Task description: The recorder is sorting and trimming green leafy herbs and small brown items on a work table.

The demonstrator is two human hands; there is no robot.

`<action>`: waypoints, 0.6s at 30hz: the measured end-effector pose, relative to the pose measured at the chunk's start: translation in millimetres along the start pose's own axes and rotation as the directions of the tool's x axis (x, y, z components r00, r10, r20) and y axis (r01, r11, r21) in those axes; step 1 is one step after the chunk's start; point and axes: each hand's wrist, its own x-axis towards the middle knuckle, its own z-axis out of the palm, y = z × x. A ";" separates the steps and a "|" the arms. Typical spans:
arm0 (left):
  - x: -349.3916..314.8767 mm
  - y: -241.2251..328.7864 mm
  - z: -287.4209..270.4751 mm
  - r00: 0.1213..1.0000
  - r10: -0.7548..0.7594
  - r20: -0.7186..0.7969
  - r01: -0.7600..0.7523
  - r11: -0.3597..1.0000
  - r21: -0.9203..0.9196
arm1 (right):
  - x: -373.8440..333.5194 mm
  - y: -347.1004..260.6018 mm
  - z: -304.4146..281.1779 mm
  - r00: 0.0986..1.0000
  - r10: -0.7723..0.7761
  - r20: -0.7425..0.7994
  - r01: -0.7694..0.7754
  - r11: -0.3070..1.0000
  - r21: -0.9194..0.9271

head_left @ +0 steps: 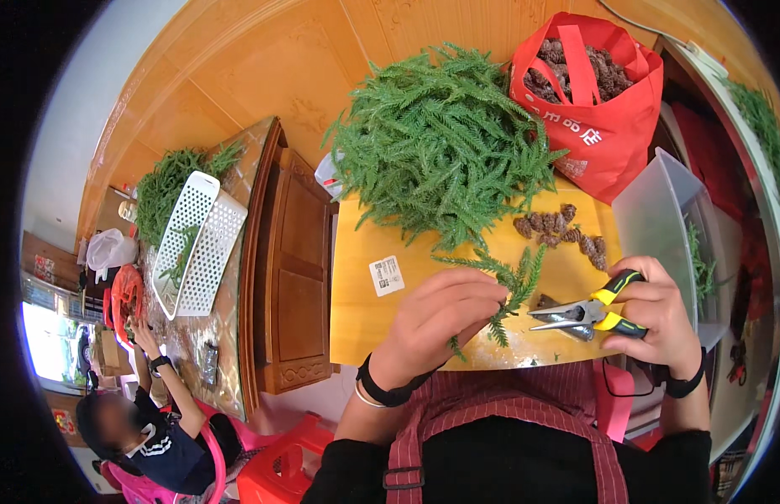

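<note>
My left hand pinches a green artificial pine sprig above the near part of the yellow table. Facing it from the right, my right hand grips needle-nose pliers with yellow and black handles. Their jaws are parted and point left at the sprig, a short gap away. Beneath the pliers lies a small dark packet. Several brown pine cones lie in a cluster beyond it. A big heap of green pine sprigs covers the far part of the table.
A red bag full of pine cones stands at the back right, beside a clear plastic bin. To the left, a second table holds a white perforated basket and more greenery. A seated co-worker reaches toward a red bag there.
</note>
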 end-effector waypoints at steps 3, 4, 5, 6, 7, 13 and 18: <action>-0.8 2.5 -0.1 1.000 0.012 0.003 -0.012 0.999 0.041 | -0.3 -0.1 4.0 0.998 0.044 -0.033 -0.043 0.999 0.030; -0.8 2.9 -0.6 1.000 0.012 0.003 -0.012 0.999 0.042 | -0.2 -0.6 4.7 0.998 0.044 -0.033 -0.043 0.999 0.030; -1.4 2.6 -1.1 1.000 0.020 0.008 -0.020 0.999 0.041 | 0.3 -1.0 5.9 0.998 0.053 -0.036 -0.053 0.998 0.017; -1.9 2.3 -1.6 1.000 0.028 0.012 -0.028 0.999 0.040 | 0.6 -1.5 7.0 0.997 0.063 -0.038 -0.063 0.998 0.004; -2.1 1.0 -2.0 1.000 0.027 0.011 -0.028 0.999 0.041 | 0.7 -2.1 7.9 0.997 0.062 -0.037 -0.061 0.998 0.004; -9.5 -13.6 2.3 0.997 -0.077 0.011 0.077 0.993 -0.087 | -4.0 -9.9 24.0 0.957 0.282 0.067 -0.287 0.889 0.358; -17.2 -11.4 11.3 0.856 -0.516 0.043 0.469 0.737 -0.488 | 0.2 -17.1 32.2 0.935 0.348 0.066 -0.338 0.822 0.458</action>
